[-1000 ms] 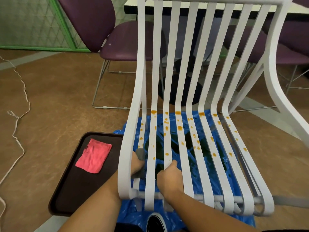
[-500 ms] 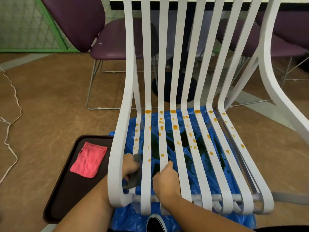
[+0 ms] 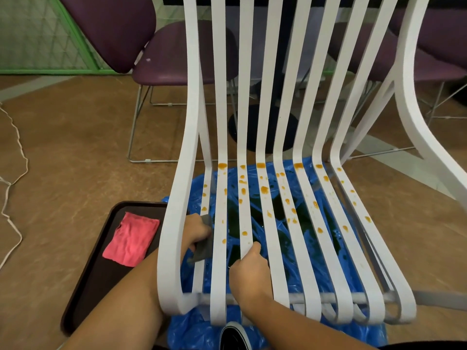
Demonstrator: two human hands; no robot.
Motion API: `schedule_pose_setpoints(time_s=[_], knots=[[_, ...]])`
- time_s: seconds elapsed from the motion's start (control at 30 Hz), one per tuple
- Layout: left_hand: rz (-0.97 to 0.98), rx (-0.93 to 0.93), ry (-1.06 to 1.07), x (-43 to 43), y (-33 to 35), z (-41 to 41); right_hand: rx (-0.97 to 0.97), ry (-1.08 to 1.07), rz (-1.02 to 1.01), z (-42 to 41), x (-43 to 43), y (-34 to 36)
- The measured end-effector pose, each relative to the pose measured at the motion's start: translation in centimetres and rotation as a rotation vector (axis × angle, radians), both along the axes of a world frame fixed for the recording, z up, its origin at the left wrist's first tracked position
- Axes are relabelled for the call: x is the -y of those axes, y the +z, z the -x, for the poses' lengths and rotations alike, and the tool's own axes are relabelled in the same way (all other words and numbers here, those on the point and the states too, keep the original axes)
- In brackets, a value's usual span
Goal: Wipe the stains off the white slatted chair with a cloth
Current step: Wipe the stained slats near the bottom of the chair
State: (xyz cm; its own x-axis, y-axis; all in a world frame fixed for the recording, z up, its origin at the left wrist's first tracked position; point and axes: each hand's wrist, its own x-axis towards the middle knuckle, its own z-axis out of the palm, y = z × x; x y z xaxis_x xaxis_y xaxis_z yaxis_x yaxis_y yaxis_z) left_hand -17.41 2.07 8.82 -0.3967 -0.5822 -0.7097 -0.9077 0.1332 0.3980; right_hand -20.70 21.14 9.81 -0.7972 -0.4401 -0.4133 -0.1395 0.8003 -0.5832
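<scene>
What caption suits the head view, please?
Left hand holds a grey cloth against the stained white slatted chair; right hand grips a slat.

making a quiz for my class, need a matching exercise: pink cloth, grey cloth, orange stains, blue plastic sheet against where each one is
Things:
1. pink cloth
2. grey cloth
3. orange stains
4. blue plastic sheet

Places:
A. on the seat slats of the chair
B. on the dark tray
C. on the floor under the chair
D. in the left hand

Pairs: 1-B, 2-D, 3-A, 4-C
</scene>
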Motion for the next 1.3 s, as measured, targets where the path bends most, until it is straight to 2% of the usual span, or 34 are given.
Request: schedule_pose_setpoints(time_s=[0.2, 0.3, 0.5, 0.63, 0.73, 0.97, 1.1, 1.17, 1.23, 1.3], knots=[[0.174, -0.032, 0.034, -0.9, -0.6, 0.2, 0.006, 0.004, -0.006, 0.0, 0.1, 0.5], [0.180, 0.002, 0.040, -1.5, -0.5, -0.2, 0.029, -0.001, 0.003, -0.1, 0.1, 0.8], [-0.104, 0.081, 0.101, -1.6, -0.4, -1.3, 0.041, -0.021, 0.014, -0.2, 0.1, 1.3], [-0.349, 0.268, 0.188, -2.9, -2.2, -3.2, 0.040, -0.018, 0.016, -0.1, 0.1, 1.3], [-0.423, 0.339, 0.115, -2.9, -4.2, -4.5, 0.039, -0.022, 0.028, -0.1, 0.0, 1.3], [-0.342, 0.113, 0.176, -3.5, -2.2, -4.3, 0.030, -0.011, 0.030, 0.0, 0.0, 1.0], [0.039, 0.007, 0.164, -3.4, -2.1, -3.1, 0.031, -0.016, 0.032, -0.1, 0.0, 1.1], [0.146, 0.013, 0.131, -3.2, -1.9, -2.5, 0.036, -0.011, 0.031, -0.1, 0.0, 1.1], [0.114, 0.027, 0.114, -3.0, -1.2, -2.1, 0.036, -0.005, 0.030, -0.1, 0.0, 1.1], [-0.012, -0.026, 0.181, -2.7, -1.2, -2.4, 0.035, -0.004, 0.028, -0.1, 0.0, 1.1]])
